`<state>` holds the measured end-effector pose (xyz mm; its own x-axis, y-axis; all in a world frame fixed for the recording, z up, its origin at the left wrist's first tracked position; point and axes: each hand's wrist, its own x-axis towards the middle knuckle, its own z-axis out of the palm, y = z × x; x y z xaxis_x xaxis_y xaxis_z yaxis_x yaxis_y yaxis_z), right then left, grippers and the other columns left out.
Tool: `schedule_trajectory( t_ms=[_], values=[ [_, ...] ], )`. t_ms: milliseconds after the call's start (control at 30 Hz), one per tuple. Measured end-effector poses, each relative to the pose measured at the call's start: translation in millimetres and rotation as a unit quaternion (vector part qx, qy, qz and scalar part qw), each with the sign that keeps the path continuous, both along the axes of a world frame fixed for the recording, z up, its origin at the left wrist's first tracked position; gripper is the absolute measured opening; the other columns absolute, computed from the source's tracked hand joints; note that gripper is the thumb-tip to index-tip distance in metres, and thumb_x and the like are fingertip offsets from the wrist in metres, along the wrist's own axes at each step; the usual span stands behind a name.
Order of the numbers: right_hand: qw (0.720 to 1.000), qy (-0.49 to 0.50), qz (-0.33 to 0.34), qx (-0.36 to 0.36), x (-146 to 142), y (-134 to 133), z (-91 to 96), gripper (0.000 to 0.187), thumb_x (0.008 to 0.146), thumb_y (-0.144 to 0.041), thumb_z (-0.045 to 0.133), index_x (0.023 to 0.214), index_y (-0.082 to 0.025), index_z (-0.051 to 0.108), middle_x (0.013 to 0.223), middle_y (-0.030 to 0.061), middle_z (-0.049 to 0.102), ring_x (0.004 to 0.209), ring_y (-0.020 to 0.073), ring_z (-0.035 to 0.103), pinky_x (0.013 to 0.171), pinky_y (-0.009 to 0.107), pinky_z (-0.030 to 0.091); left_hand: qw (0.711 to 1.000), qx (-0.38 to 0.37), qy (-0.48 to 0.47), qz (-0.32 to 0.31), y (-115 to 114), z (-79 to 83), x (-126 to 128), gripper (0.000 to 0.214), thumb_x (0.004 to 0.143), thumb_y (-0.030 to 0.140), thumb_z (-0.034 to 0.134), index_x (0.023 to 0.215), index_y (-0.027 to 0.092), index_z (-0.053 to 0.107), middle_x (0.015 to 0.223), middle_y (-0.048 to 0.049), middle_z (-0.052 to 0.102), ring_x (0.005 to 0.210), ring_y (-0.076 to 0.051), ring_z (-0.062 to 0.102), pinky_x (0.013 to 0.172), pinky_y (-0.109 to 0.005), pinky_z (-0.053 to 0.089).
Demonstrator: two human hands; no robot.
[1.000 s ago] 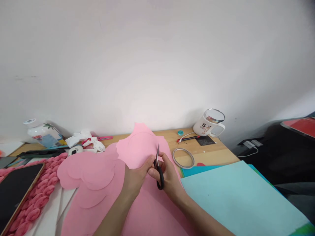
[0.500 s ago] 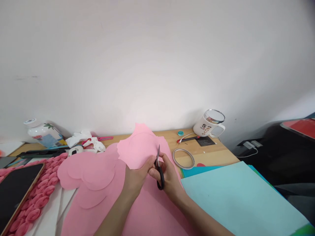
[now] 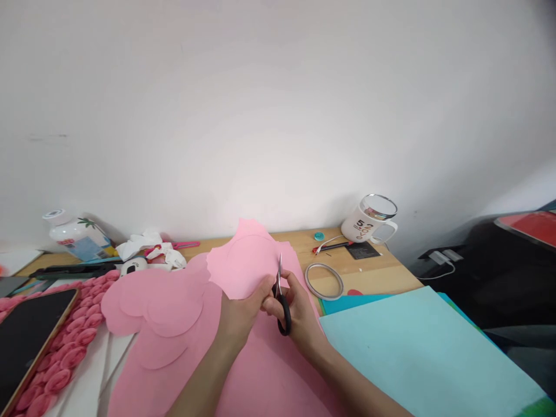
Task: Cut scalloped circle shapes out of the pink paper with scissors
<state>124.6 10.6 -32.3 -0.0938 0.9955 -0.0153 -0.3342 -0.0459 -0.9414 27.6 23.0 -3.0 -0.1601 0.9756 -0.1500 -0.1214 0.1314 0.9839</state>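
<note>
Both hands are working close together: the left hand (image 3: pixel 249 301) is closing thumb and fingers on the lower edge of a pink cutout (image 3: pixel 245 260), while the right hand (image 3: pixel 299 307) is curling its fingers through and around the scissors (image 3: pixel 278 282). Their tips are pointing up, away from the person, and the blades seem to be standing nearly together. The cutout, its outline ragged, is lying mostly left of the scissors; a faint curve is showing across it, but whether that is a drawn line or a layer's edge, I cannot tell.

Good cutting here is probably asking for turning the cutout with the left hand rather than twisting the scissors, and for minding the left thumb, which is sitting right beside the pivot.

Left of the scissors, pink discs (image 3: pixel 174 307) are overlapping. Below, a large pink sheet (image 3: pixel 269 376) is spreading under both forearms and could be catching the blades if they dip. Right of the scissors, a tape roll (image 3: pixel 333 296) is lying near, with a pale blue sheet (image 3: pixel 417 347) and a mug (image 3: pixel 360 225) sitting farther off.
</note>
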Motion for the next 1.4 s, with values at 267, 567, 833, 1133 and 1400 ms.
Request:
schedule_trajectory(
  t_ms=[267,567,833,1133,1400],
  values=[
    [0.998,-0.050,-0.012,-0.021,0.2,-1.4,2.4,0.045,0.061,-0.025,0.070,0.095,-0.021,0.040,0.053,-0.0098,0.047,0.046,0.0090,0.039,0.048,0.022,0.031,1.000,-0.004,-0.013,0.010,-3.6,13.1,5.4,0.030,0.058,0.023,0.066,0.034,0.018,0.048,0.031,0.0048,0.046,0.032,-0.010,0.044,0.042,-0.024,0.042],
    [0.998,-0.065,-0.018,-0.017,1.1,-1.2,0.2,0.044,0.062,-0.023,0.067,0.098,-0.020,0.040,0.059,-0.0067,0.054,0.047,0.0095,0.044,0.048,0.022,0.034,0.999,-0.024,-0.024,-0.037,-3.8,13.4,-0.1,0.024,0.060,0.022,0.066,0.041,0.017,0.053,0.035,0.0043,0.051,0.033,-0.010,0.047,0.036,-0.021,0.040],
    [0.996,-0.083,-0.017,-0.027,0.6,-1.4,5.2,0.039,0.063,-0.021,0.063,0.095,-0.021,0.040,0.051,-0.0092,0.052,0.042,0.0102,0.046,0.046,0.023,0.036,0.997,-0.040,-0.001,-0.070,-2.0,10.4,-5.0,0.028,0.062,0.028,0.066,0.040,0.018,0.052,0.035,0.0026,0.052,0.033,-0.013,0.050,0.038,-0.024,0.043],
    [0.996,-0.082,-0.017,-0.029,1.1,-2.5,5.2,0.040,0.064,-0.023,0.066,0.095,-0.020,0.041,0.054,-0.0083,0.054,0.043,0.0092,0.047,0.046,0.022,0.038,0.995,0.002,-0.041,-0.088,-0.9,4.0,-4.5,0.028,0.067,0.029,0.063,0.044,0.017,0.052,0.038,0.0036,0.050,0.031,-0.013,0.049,0.034,-0.026,0.041],
    [0.998,-0.060,-0.013,-0.024,0.0,-1.4,5.6,0.043,0.062,-0.030,0.070,0.094,-0.021,0.041,0.053,-0.0083,0.051,0.045,0.0100,0.044,0.047,0.023,0.035,0.998,-0.001,-0.001,-0.058,0.4,-1.5,-7.2,0.025,0.066,0.030,0.065,0.049,0.016,0.055,0.043,0.0031,0.054,0.040,-0.013,0.053,0.040,-0.024,0.044]
  ],
)
